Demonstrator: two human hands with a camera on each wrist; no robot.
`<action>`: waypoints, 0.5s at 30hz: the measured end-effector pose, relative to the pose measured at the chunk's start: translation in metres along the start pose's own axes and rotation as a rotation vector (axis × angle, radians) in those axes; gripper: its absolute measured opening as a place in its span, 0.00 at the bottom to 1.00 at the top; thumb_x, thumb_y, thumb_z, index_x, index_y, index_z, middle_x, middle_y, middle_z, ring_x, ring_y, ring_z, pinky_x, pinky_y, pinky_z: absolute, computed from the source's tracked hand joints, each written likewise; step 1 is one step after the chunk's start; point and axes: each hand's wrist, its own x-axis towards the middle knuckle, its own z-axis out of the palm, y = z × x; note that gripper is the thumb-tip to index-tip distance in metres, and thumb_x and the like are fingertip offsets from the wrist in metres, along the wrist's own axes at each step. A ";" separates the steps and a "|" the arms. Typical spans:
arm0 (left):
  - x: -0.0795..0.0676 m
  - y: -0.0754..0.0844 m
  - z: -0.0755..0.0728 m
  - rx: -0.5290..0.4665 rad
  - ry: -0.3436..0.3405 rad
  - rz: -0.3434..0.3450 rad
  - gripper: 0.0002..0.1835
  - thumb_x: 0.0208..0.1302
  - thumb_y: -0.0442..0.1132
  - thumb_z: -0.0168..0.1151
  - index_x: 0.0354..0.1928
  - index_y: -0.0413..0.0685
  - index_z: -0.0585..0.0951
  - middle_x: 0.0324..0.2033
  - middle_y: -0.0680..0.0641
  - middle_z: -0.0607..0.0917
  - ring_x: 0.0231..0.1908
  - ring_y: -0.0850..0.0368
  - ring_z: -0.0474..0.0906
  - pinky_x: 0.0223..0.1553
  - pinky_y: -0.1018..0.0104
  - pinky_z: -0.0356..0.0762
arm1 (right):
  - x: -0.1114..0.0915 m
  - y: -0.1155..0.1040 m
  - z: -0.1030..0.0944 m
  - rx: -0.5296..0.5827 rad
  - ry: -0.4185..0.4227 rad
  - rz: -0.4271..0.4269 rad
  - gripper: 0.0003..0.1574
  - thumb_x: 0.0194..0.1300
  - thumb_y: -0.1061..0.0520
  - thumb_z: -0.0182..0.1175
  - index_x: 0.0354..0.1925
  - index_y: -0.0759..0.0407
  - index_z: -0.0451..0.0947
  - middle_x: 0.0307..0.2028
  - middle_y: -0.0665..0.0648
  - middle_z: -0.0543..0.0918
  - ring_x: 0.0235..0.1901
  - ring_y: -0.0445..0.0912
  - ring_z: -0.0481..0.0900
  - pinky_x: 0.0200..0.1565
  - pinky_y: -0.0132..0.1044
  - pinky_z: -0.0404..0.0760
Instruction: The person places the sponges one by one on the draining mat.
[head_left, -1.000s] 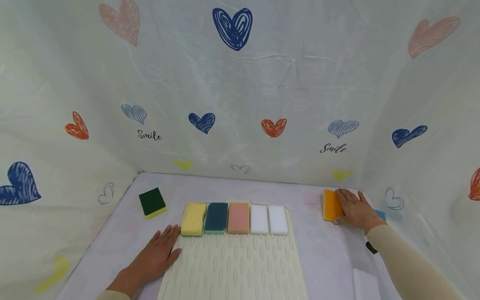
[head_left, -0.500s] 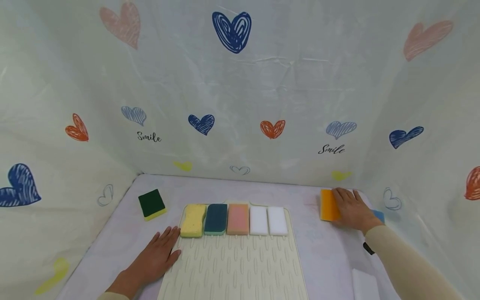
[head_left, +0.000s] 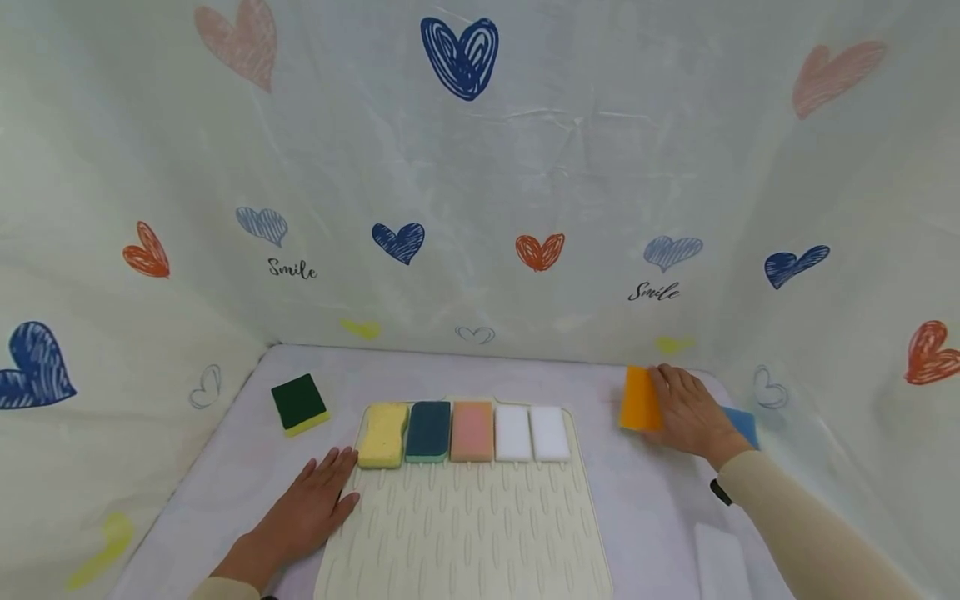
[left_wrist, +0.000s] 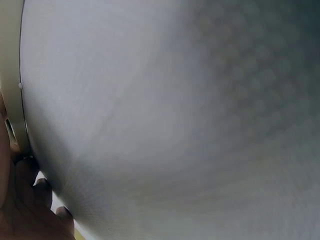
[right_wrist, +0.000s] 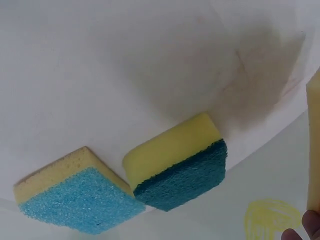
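My right hand (head_left: 690, 417) holds an orange sponge (head_left: 640, 400) at the back right of the table, fingers over its right side. The right wrist view catches only that sponge's pale edge (right_wrist: 314, 150) and a few fingertips (right_wrist: 311, 222). Below lie a light-blue-faced sponge (right_wrist: 85, 200) and a yellow sponge with a teal scouring face (right_wrist: 182, 167). My left hand (head_left: 307, 508) rests flat, fingers extended, at the left edge of the cream ribbed mat (head_left: 465, 533). Along the mat's far end stand a yellow sponge (head_left: 382, 435), a dark blue one (head_left: 428, 432) and a pink one (head_left: 472, 431).
Two white sponges (head_left: 512, 433) continue the row on the mat. Left of the mat lies a dark green and yellow sponge (head_left: 298, 402). A white block (head_left: 722, 562) sits at the front right, near my right forearm. A heart-printed curtain (head_left: 472, 167) closes off the back and sides.
The orange sponge has shifted left and tilted up in my right hand, uncovering more of the blue sponge behind it. My left hand has stayed in place; the head view has turned slightly.
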 end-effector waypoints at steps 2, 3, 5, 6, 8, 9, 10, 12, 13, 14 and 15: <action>-0.001 -0.001 0.000 0.004 0.005 0.005 0.40 0.78 0.55 0.58 0.81 0.38 0.61 0.80 0.37 0.64 0.80 0.35 0.58 0.78 0.31 0.55 | 0.000 -0.004 -0.002 -0.006 0.022 -0.003 0.67 0.55 0.35 0.75 0.73 0.74 0.57 0.65 0.76 0.68 0.62 0.69 0.70 0.67 0.66 0.75; -0.001 -0.001 0.000 0.003 0.005 0.006 0.40 0.79 0.54 0.58 0.81 0.38 0.61 0.80 0.37 0.65 0.80 0.35 0.58 0.78 0.31 0.55 | 0.000 -0.006 -0.004 -0.009 0.032 -0.004 0.67 0.54 0.34 0.75 0.73 0.74 0.57 0.65 0.76 0.68 0.62 0.69 0.71 0.67 0.66 0.76; -0.002 -0.002 0.000 -0.003 0.006 0.010 0.40 0.79 0.54 0.58 0.81 0.37 0.61 0.79 0.36 0.65 0.80 0.34 0.58 0.78 0.31 0.55 | -0.001 -0.010 -0.006 -0.008 0.046 -0.004 0.67 0.54 0.32 0.75 0.72 0.73 0.58 0.65 0.76 0.69 0.61 0.69 0.71 0.66 0.66 0.76; -0.002 -0.002 0.000 -0.005 0.006 0.010 0.40 0.79 0.54 0.58 0.81 0.37 0.61 0.79 0.36 0.65 0.80 0.34 0.58 0.78 0.31 0.55 | -0.001 -0.012 -0.008 -0.007 0.050 -0.004 0.68 0.53 0.32 0.75 0.72 0.73 0.59 0.65 0.76 0.70 0.61 0.69 0.71 0.66 0.66 0.77; -0.002 -0.003 0.001 -0.009 0.005 0.013 0.40 0.79 0.54 0.58 0.81 0.37 0.61 0.79 0.36 0.65 0.80 0.34 0.58 0.78 0.31 0.55 | -0.001 -0.017 -0.013 0.006 0.057 -0.001 0.68 0.52 0.30 0.75 0.72 0.73 0.59 0.65 0.75 0.70 0.61 0.68 0.71 0.66 0.66 0.76; -0.001 -0.003 0.001 -0.011 0.004 0.013 0.40 0.79 0.54 0.58 0.81 0.37 0.61 0.80 0.36 0.64 0.80 0.34 0.57 0.78 0.31 0.55 | 0.000 -0.020 -0.015 0.013 0.057 0.002 0.69 0.52 0.30 0.75 0.72 0.73 0.60 0.65 0.75 0.70 0.62 0.68 0.71 0.66 0.66 0.76; -0.001 -0.004 0.002 -0.011 0.004 0.014 0.40 0.79 0.54 0.58 0.81 0.37 0.61 0.80 0.36 0.64 0.80 0.34 0.57 0.78 0.31 0.54 | 0.000 -0.023 -0.018 0.021 0.056 0.001 0.69 0.51 0.30 0.75 0.72 0.73 0.60 0.65 0.75 0.69 0.62 0.68 0.71 0.66 0.66 0.76; 0.000 -0.005 0.003 -0.010 0.004 0.016 0.40 0.79 0.55 0.57 0.81 0.37 0.61 0.80 0.36 0.64 0.80 0.34 0.56 0.78 0.31 0.54 | 0.000 -0.029 -0.023 0.029 0.049 0.001 0.70 0.51 0.30 0.76 0.73 0.73 0.60 0.67 0.74 0.68 0.63 0.68 0.70 0.67 0.66 0.75; 0.000 -0.005 0.003 -0.011 0.006 0.018 0.40 0.79 0.55 0.57 0.81 0.38 0.61 0.80 0.36 0.63 0.80 0.35 0.56 0.79 0.32 0.53 | 0.001 -0.032 -0.026 0.032 0.046 -0.001 0.70 0.52 0.30 0.75 0.73 0.73 0.60 0.67 0.74 0.68 0.63 0.68 0.70 0.67 0.66 0.75; 0.001 -0.006 0.003 -0.014 0.006 0.019 0.40 0.79 0.55 0.57 0.81 0.38 0.60 0.80 0.36 0.63 0.81 0.35 0.56 0.79 0.32 0.53 | 0.001 -0.035 -0.029 0.030 0.042 -0.006 0.70 0.52 0.31 0.75 0.73 0.73 0.59 0.67 0.74 0.68 0.64 0.68 0.70 0.67 0.66 0.75; 0.001 -0.006 0.004 -0.017 0.007 0.020 0.40 0.79 0.55 0.57 0.81 0.38 0.60 0.80 0.36 0.63 0.81 0.35 0.55 0.79 0.32 0.53 | 0.002 -0.038 -0.031 0.025 0.037 -0.010 0.70 0.52 0.30 0.75 0.74 0.73 0.59 0.68 0.74 0.67 0.64 0.68 0.70 0.67 0.66 0.74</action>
